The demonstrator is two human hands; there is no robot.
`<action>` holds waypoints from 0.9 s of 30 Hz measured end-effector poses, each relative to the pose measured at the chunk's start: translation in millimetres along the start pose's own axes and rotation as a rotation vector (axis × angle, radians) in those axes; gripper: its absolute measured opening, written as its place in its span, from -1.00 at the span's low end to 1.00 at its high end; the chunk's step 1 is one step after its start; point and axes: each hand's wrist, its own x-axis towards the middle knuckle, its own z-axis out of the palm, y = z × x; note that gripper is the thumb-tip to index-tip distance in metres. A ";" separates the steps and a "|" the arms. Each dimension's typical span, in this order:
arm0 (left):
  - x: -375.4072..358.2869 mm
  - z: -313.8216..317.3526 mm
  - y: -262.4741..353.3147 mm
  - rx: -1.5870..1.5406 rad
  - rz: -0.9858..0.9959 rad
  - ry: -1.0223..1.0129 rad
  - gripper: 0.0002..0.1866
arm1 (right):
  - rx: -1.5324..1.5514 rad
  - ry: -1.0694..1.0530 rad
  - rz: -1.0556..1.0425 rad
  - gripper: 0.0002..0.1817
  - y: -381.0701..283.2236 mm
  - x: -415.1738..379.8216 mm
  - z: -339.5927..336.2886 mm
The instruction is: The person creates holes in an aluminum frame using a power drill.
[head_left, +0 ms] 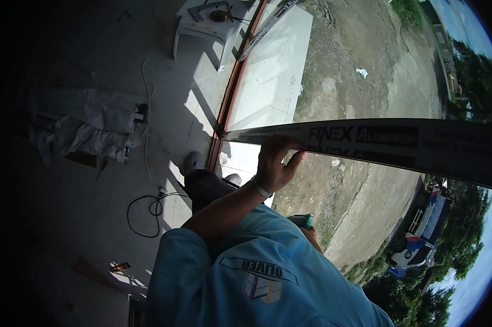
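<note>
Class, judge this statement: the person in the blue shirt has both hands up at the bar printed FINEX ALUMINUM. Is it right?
Not quite: the number of hands is wrong. In the head view, the person in the blue shirt has only the left hand up at the bar printed FINEX ALUMINUM; the right hand is away from it, by a green tool.

The bar is thin metal with a smooth, printed film facing, dull in the shade. The tool shows teal plastic; the shirt is soft, matt cloth. The stool is smooth white plastic, the bundle crumpled sheeting, the floor smooth, the ground rough earth.
</note>
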 end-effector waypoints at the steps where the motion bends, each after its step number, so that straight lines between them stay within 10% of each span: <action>1: -1.0 0.2 0.0 -0.007 -0.016 -0.012 -0.81 | 0.056 0.043 0.019 -0.57 4.8 9.5 1.2; 15: 7.1 -18.0 -19.9 -0.074 0.004 -0.130 -0.93 | -0.078 0.023 -0.043 -0.39 73.6 51.2 13.3; 27: 93.2 -42.1 -5.8 0.187 0.562 -0.441 -0.90 | -0.003 -0.060 0.022 -0.26 98.3 8.0 46.1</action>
